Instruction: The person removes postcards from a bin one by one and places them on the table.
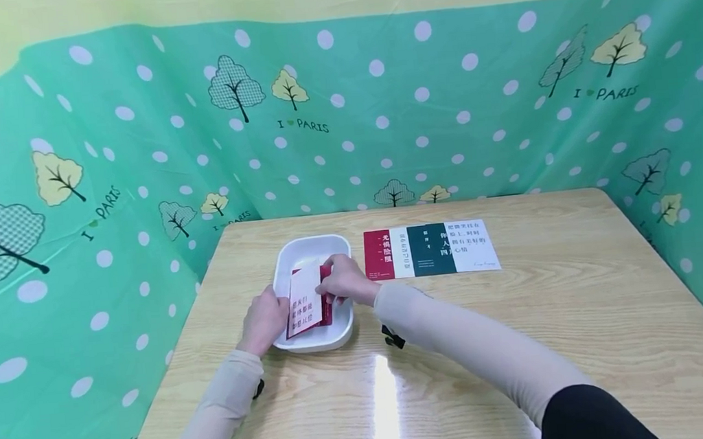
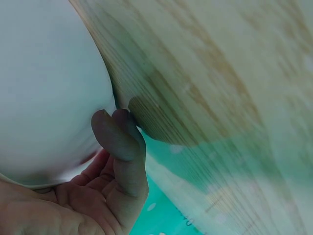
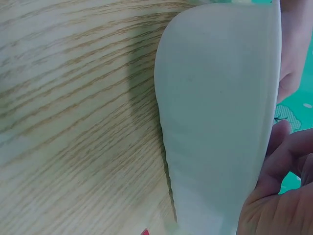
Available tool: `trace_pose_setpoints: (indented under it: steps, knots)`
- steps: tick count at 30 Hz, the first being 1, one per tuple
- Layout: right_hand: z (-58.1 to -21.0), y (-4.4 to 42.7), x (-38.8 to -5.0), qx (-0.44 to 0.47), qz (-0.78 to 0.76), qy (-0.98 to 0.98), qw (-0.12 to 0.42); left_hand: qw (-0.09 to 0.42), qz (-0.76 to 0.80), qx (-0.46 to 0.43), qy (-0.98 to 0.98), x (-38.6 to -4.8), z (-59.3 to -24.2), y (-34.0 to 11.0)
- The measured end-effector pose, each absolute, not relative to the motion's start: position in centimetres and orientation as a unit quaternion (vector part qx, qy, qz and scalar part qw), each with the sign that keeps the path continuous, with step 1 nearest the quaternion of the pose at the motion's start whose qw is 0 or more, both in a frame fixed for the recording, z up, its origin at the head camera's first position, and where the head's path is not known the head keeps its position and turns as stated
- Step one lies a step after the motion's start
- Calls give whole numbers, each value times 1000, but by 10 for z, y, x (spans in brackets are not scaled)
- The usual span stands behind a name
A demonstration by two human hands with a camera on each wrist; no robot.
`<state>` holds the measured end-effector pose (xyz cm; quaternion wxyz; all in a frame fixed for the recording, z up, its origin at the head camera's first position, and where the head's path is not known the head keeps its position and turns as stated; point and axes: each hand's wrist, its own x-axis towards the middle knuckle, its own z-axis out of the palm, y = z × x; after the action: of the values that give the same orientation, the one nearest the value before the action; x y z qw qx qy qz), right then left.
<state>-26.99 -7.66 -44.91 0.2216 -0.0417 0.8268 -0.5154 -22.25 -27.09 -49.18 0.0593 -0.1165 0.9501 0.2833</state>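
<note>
A white tray (image 1: 314, 345) holds a white card (image 1: 305, 299) with dark lettering, lying slanted over red cards (image 1: 326, 314). At the tray's left side my left hand (image 1: 264, 321) holds the left edge of the cards, its thumb side against them. My right hand (image 1: 345, 280) reaches over the tray's right rim and pinches the white card's right edge. In the left wrist view the curled fingers of the left hand (image 2: 115, 171) show beside the tray's outer wall (image 2: 49, 88). The right wrist view has the right hand (image 3: 286, 186) at the tray's rim; its fingertips are hidden.
Right of the tray, a row of overlapping cards lies on the wooden table (image 1: 555, 286): a red card (image 1: 378, 262), a narrow white one, a dark green card (image 1: 432, 261) and a white card (image 1: 477, 254) with lettering. A green dotted curtain (image 1: 382, 141) hangs behind.
</note>
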Motion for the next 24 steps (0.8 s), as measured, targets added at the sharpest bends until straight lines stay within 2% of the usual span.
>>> trace_pose_setpoints:
  steps: [24]
  knots:
    - [-456, -70, -262, -33, -556, 811, 180, 61, 293, -120, 947, -223, -492, -271]
